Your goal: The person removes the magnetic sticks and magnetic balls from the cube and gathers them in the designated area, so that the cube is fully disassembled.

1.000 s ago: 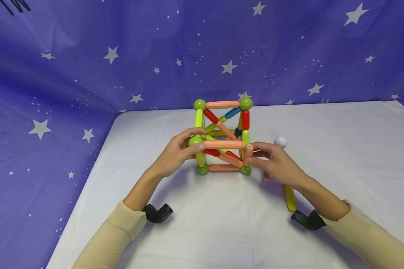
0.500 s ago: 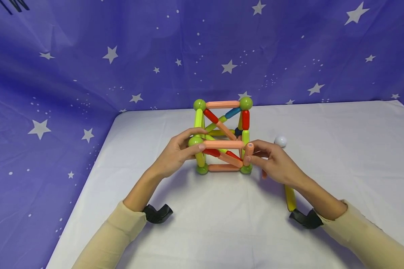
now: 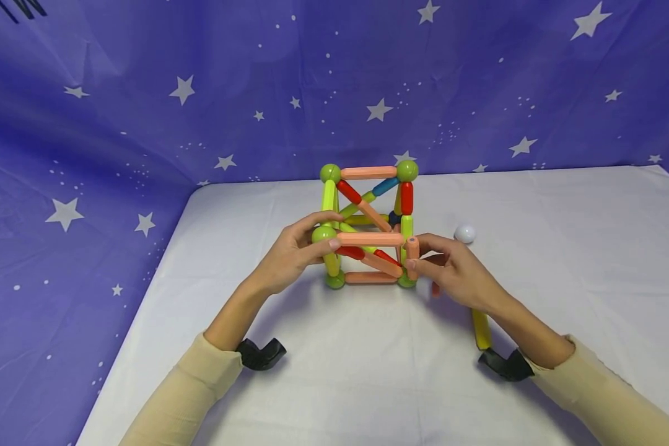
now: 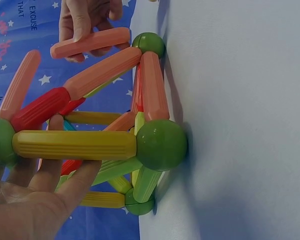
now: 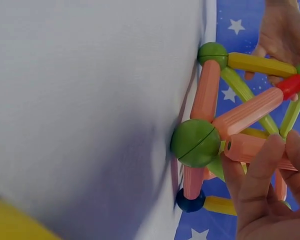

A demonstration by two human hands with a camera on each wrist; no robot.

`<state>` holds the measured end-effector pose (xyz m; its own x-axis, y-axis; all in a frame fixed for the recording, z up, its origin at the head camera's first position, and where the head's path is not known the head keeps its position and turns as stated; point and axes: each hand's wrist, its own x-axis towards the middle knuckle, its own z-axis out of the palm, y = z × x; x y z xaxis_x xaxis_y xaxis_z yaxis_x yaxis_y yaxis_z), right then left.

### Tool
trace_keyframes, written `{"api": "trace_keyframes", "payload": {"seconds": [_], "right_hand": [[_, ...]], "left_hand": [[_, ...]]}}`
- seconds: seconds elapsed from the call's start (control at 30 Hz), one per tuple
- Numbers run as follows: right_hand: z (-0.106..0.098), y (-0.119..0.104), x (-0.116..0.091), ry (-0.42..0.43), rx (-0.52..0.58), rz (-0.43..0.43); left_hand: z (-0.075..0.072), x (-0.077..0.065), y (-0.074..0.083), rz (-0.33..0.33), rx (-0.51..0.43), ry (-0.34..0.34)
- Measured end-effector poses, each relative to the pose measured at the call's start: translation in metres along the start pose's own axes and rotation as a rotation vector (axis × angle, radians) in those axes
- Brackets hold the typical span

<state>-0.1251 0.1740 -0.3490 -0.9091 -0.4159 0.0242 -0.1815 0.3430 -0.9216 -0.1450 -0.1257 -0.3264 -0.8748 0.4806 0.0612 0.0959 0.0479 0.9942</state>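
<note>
A box-shaped frame of magnetic rods and balls stands on the white tablecloth. My left hand (image 3: 295,251) holds its near upper left green ball (image 3: 324,235), thumb at the front. From that ball an orange rod (image 3: 370,239) runs right; its far end is free in the left wrist view. My right hand (image 3: 457,269) pinches a second orange rod (image 3: 412,257) between thumb and fingers, nearly upright. The lower end of this rod is close to the near lower right green ball (image 5: 195,142). Orange-red diagonal rods (image 4: 102,72) join the same corner.
To the right lies a white ball (image 3: 465,233). A yellow rod (image 3: 481,328) lies partly under the right wrist, beside a black wrist mount (image 3: 507,365). A blue star-patterned cloth (image 3: 290,74) hangs behind the table.
The pinched orange rod has tipped more upright, and its lower end has come down slightly toward the lower green ball. My left hand and the frame stay in place.
</note>
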Motion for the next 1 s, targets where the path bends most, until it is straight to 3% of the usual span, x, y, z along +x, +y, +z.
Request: {"api": "trace_keyframes", "payload": {"seconds": [0.3,0.47,0.67,1.0], "right_hand": [[-0.007,-0.006,-0.014,0.091,-0.053,0.06],[-0.011,-0.009,-0.024,0.122,-0.056,0.027],[-0.012,-0.008,-0.037,0.186,-0.179,-0.054],[-0.021,-0.001,-0.057,0.213,-0.208,-0.041]], "left_hand": [[0.001,-0.001,0.002,-0.005,0.002,0.0],[0.001,-0.001,0.001,0.0,0.001,0.0],[0.001,-0.001,0.001,-0.002,0.001,0.0],[0.001,-0.001,0.001,0.002,0.001,0.002]]}}
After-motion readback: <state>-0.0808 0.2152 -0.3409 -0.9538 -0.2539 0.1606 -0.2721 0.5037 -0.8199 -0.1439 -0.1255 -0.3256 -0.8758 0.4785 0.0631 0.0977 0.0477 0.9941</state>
